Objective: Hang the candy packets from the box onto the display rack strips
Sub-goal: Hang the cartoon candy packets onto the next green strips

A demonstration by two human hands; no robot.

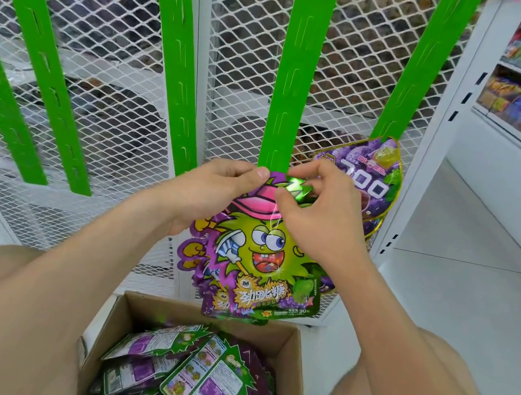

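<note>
Left hand (214, 196) and right hand (314, 216) pinch a candy packet (262, 259) at a strip (290, 81); a purple packet (370, 181) seemingly hangs already, box (296, 358) full.

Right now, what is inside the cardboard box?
The cardboard box holds a pile of purple-and-green candy packets, mostly back side up. They cover its bottom, so how deep the pile goes cannot be seen.

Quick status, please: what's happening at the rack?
Left hand and right hand pinch top of candy packet at green strip. Box below holds more. Grape packet hangs on next strip, nothing blocking.
</note>
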